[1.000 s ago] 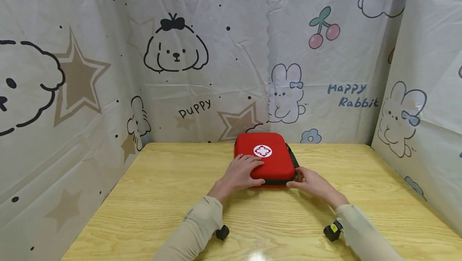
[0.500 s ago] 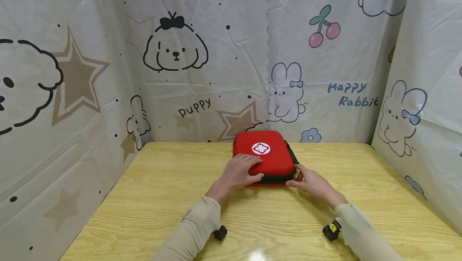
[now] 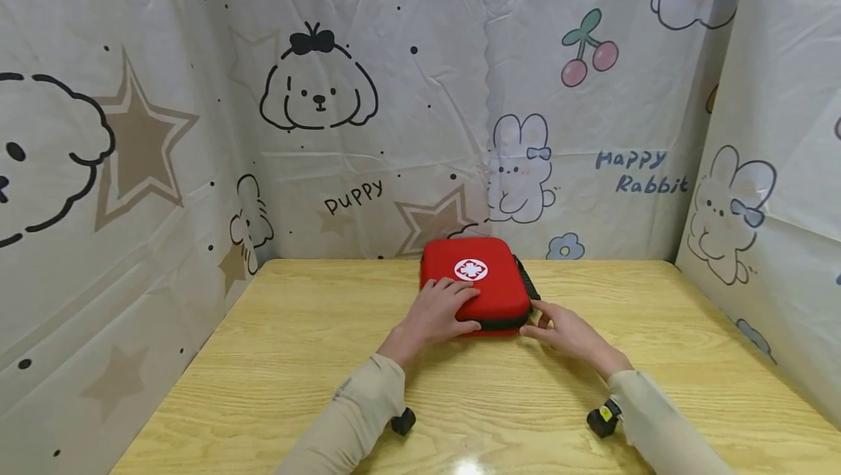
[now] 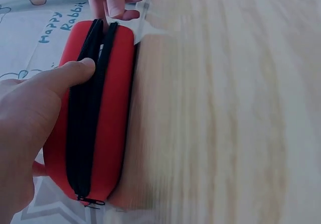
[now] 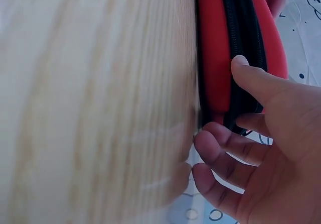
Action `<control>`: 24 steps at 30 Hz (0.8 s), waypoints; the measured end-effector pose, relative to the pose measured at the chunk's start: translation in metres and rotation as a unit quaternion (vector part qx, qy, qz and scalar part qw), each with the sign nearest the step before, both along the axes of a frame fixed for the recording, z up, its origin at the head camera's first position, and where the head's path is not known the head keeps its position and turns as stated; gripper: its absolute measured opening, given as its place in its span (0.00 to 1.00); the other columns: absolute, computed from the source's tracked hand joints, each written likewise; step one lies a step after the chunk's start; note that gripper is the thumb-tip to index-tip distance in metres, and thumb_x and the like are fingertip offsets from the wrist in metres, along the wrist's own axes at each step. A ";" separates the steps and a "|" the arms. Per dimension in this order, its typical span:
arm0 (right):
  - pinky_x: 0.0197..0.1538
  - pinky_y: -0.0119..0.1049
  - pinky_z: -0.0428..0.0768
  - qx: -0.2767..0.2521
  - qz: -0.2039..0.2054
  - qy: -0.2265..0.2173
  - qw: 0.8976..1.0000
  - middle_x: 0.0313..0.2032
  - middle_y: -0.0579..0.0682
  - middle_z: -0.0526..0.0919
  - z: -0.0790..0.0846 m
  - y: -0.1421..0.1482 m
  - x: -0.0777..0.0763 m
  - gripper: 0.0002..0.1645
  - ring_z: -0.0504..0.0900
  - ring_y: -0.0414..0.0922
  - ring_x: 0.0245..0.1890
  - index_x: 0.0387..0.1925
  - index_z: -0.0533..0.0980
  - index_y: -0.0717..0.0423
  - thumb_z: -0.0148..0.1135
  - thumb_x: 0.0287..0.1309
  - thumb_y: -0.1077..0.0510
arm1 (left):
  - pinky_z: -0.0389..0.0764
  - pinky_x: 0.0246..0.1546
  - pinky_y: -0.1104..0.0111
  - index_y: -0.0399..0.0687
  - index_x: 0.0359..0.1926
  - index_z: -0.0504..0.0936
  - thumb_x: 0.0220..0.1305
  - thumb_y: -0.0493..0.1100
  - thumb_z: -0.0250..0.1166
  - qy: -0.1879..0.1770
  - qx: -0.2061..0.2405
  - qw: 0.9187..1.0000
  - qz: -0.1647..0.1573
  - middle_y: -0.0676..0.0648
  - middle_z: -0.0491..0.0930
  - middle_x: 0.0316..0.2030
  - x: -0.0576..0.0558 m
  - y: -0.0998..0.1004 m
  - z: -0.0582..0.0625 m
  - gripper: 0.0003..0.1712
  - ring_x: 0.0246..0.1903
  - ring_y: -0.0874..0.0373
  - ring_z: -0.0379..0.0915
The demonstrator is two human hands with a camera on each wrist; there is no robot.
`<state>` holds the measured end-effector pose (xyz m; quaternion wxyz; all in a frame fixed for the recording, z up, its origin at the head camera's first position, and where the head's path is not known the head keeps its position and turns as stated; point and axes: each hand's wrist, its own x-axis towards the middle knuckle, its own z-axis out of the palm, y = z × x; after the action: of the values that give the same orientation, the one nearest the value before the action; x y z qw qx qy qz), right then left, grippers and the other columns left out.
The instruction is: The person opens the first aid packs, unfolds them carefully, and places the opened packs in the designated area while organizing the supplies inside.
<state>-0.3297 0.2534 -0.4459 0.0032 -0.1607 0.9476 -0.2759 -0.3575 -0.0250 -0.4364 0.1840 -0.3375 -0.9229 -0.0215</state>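
A red first-aid case [image 3: 494,303] with a white round emblem lies near the table's back edge. Across the front of its lid lies my left hand [image 3: 439,312], thumb bent down over the front edge. In the left wrist view that thumb presses on the black zip band [image 4: 80,148], whose two toothed edges stand apart; a zip pull [image 4: 95,202] hangs at the left corner. My right hand [image 3: 570,330] is at the front right corner. In the right wrist view its thumb touches the band and its index finger reaches round the corner, partly hidden; the other fingers curl loosely.
The wooden table [image 3: 315,387] extends in front of and beside the case. A printed cloth [image 3: 368,168] hangs behind and on both sides, close to the case's back. A black strap [image 3: 528,282] lies along the case's right side.
The case has shifted slightly left and back. Its front edge showed a thicker black band half a second ago. Both hands stay at nearly the same places on it.
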 end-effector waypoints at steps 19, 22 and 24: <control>0.32 0.40 0.73 0.064 -0.019 0.017 0.998 0.22 0.45 0.78 0.011 -0.008 0.001 0.34 0.76 0.42 0.27 0.63 0.72 0.57 0.59 0.65 0.38 | 0.85 0.38 0.65 0.55 0.60 0.76 0.58 0.60 0.69 0.114 0.142 0.983 -0.008 0.52 0.80 0.53 0.001 -0.013 0.003 0.31 0.45 0.57 0.77; 0.33 0.43 0.75 0.091 -0.025 0.012 0.995 0.23 0.47 0.80 0.014 -0.010 0.000 0.34 0.78 0.44 0.29 0.61 0.72 0.54 0.55 0.67 0.35 | 0.85 0.38 0.65 0.53 0.60 0.75 0.58 0.58 0.70 0.121 0.167 0.978 -0.011 0.51 0.80 0.52 0.002 -0.017 0.005 0.32 0.44 0.56 0.78; 0.30 0.43 0.74 0.104 -0.034 0.002 0.994 0.23 0.48 0.82 0.016 -0.011 0.000 0.33 0.79 0.44 0.28 0.61 0.72 0.53 0.54 0.66 0.34 | 0.85 0.39 0.66 0.52 0.61 0.74 0.58 0.57 0.69 0.121 0.176 0.977 -0.016 0.50 0.79 0.52 0.004 -0.020 0.007 0.32 0.43 0.56 0.79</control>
<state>-0.3297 0.2424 -0.4302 0.0087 -0.1280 0.9760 -0.1760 -0.3539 -0.0451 -0.4293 0.3508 -0.3145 -0.8700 -0.1453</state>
